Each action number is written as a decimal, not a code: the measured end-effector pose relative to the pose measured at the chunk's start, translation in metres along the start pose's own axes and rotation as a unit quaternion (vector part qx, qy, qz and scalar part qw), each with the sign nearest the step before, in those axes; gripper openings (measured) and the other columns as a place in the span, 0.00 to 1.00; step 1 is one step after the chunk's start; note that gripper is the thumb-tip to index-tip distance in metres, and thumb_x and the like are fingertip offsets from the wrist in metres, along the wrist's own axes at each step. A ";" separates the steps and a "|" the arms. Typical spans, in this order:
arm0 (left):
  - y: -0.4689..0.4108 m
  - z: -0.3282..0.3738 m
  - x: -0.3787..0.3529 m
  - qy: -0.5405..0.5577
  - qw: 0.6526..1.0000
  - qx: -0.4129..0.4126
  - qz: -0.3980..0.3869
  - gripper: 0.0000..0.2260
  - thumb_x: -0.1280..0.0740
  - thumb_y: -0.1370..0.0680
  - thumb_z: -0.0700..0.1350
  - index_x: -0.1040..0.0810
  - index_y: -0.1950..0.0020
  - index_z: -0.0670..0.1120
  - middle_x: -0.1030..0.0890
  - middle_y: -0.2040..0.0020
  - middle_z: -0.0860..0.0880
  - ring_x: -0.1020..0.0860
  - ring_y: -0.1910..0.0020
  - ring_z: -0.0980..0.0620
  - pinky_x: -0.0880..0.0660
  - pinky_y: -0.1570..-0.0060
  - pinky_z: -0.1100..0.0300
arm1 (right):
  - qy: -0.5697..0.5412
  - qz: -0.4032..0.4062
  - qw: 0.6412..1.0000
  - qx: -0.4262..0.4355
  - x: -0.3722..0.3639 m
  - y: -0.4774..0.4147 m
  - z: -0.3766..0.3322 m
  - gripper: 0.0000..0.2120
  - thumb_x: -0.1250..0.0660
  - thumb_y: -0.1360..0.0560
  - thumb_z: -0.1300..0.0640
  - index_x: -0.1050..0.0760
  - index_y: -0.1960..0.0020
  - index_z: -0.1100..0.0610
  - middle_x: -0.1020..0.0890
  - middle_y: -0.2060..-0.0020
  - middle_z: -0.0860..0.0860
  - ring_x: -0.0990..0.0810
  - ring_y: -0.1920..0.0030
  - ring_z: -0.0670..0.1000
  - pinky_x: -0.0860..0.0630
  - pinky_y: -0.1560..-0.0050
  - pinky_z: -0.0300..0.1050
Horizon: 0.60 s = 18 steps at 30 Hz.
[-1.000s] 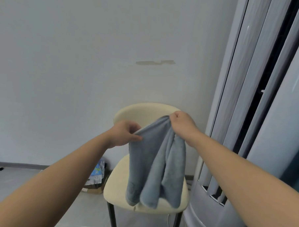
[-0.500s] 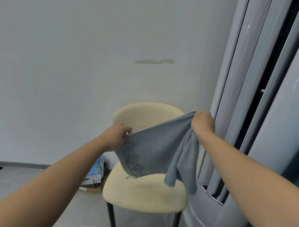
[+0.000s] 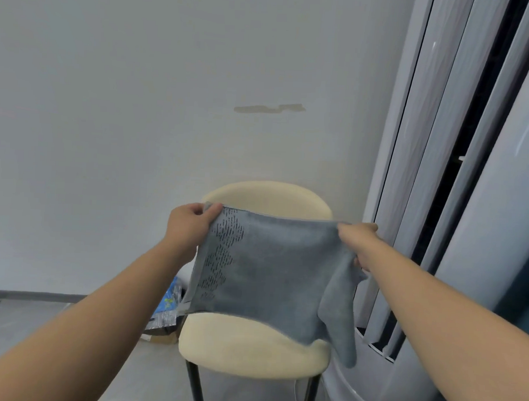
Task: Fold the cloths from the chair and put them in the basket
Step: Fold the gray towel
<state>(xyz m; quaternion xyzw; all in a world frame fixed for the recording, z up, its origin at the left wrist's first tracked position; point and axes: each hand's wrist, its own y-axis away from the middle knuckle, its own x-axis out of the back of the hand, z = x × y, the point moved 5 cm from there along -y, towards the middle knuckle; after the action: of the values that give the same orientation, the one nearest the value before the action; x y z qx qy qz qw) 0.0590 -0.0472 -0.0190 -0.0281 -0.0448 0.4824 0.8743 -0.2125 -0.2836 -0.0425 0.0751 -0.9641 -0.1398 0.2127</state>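
Your left hand [image 3: 189,224], centre-left of frame, pinches the cloth's top left corner, thumb and fingers curled on the hem. Your right hand [image 3: 357,240], centre-right, grips the top right corner, fingers curled round bunched fabric.

The blue-grey cloth [image 3: 272,270] is stretched between both hands, in the air in front of the chair back, top edge roughly level. A dark dashed pattern runs down its left side. Its right side hangs in a loose fold, and the low corner drops past the seat's right edge. Can't tell if the bottom edge touches the seat.

The cream chair [image 3: 250,348] with black legs sits lower centre, near the wall. A tall grey slatted unit [image 3: 440,177] fills the right of frame, just beside the chair. Blue-and-silver packaging [image 3: 167,311] lies on the floor left of the chair. There's a discoloured wall patch [image 3: 268,108] upper centre.
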 end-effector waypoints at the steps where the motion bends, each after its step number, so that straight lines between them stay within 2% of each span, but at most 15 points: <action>1: 0.000 -0.001 -0.007 0.014 1.000 0.026 -0.007 0.10 0.27 0.21 0.49 0.16 0.52 0.41 0.14 0.59 0.44 0.16 0.63 0.49 0.18 0.60 0.55 | -0.022 -0.027 0.999 -0.012 -0.004 0.002 0.002 0.43 0.31 0.33 0.51 0.48 0.24 0.56 0.26 0.38 0.60 0.22 0.45 0.59 0.24 0.64 0.46; 2: -0.001 -0.003 -0.014 0.024 0.998 0.048 -0.017 0.10 0.28 0.20 0.47 0.17 0.52 0.41 0.14 0.59 0.43 0.17 0.64 0.48 0.19 0.62 0.56 | -0.039 -0.050 0.998 -0.013 -0.007 0.004 0.002 0.40 0.31 0.32 0.56 0.46 0.25 0.57 0.26 0.44 0.58 0.23 0.49 0.55 0.27 0.68 0.43; 4: 0.000 -0.008 -0.029 0.029 0.996 0.071 -0.044 0.09 0.31 0.18 0.45 0.18 0.52 0.40 0.16 0.58 0.41 0.19 0.66 0.48 0.19 0.63 0.56 | -0.049 -0.098 0.994 -0.008 -0.013 0.009 0.002 0.29 0.34 0.27 0.65 0.38 0.28 0.60 0.30 0.53 0.55 0.29 0.56 0.53 0.30 0.67 0.43; 7: 0.005 -0.015 -0.047 0.030 0.993 0.078 -0.077 0.08 0.33 0.17 0.42 0.19 0.50 0.39 0.17 0.54 0.39 0.19 0.61 0.45 0.18 0.51 0.50 | -0.057 -0.153 0.987 0.002 -0.023 0.020 0.002 0.16 0.40 0.23 0.73 0.29 0.38 0.61 0.31 0.55 0.55 0.31 0.57 0.53 0.26 0.61 0.46; 9: 0.007 -0.019 -0.052 0.008 0.994 0.071 -0.081 0.07 0.30 0.18 0.43 0.18 0.49 0.39 0.16 0.52 0.39 0.17 0.58 0.44 0.17 0.49 0.49 | -0.068 -0.178 0.981 0.030 -0.030 0.032 -0.003 0.11 0.39 0.22 0.74 0.28 0.50 0.60 0.30 0.53 0.56 0.28 0.54 0.54 0.20 0.49 0.49; 10: 0.009 -0.022 -0.055 -0.003 0.995 0.068 -0.079 0.06 0.29 0.20 0.43 0.18 0.50 0.39 0.15 0.52 0.39 0.17 0.57 0.44 0.17 0.50 0.49 | -0.085 -0.187 0.977 0.051 -0.034 0.039 -0.007 0.12 0.37 0.22 0.75 0.29 0.54 0.58 0.28 0.53 0.55 0.26 0.53 0.54 0.19 0.44 0.52; 12: 0.014 -0.026 -0.061 -0.006 0.995 0.068 -0.070 0.04 0.27 0.21 0.41 0.19 0.52 0.41 0.16 0.53 0.38 0.18 0.58 0.45 0.17 0.54 0.51 | -0.116 -0.187 0.970 0.104 -0.042 0.050 -0.011 0.14 0.32 0.24 0.74 0.29 0.57 0.57 0.25 0.54 0.55 0.22 0.52 0.54 0.18 0.47 0.53; 15: 0.028 -0.027 -0.070 -0.003 0.996 0.064 -0.059 0.03 0.30 0.21 0.37 0.22 0.50 0.43 0.18 0.53 0.39 0.18 0.58 0.45 0.19 0.61 0.55 | -0.088 -0.142 0.967 0.193 -0.056 0.062 -0.011 0.10 0.25 0.28 0.68 0.23 0.61 0.56 0.19 0.59 0.55 0.17 0.57 0.52 0.16 0.48 0.56; 18: 0.040 -0.025 -0.076 -0.009 0.996 0.034 -0.079 0.06 0.33 0.22 0.34 0.22 0.47 0.43 0.17 0.57 0.38 0.17 0.60 0.45 0.16 0.60 0.52 | -0.034 -0.105 0.959 0.260 -0.068 0.072 -0.010 0.04 0.23 0.29 0.59 0.17 0.57 0.54 0.15 0.62 0.50 0.14 0.57 0.51 0.16 0.48 0.52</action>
<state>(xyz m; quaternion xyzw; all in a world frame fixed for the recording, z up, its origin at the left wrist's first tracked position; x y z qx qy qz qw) -0.0121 -0.0905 -0.0515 0.0095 -0.0385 0.4135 0.9096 -0.1532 -0.2031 -0.0389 0.2236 -0.9607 0.0914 0.1369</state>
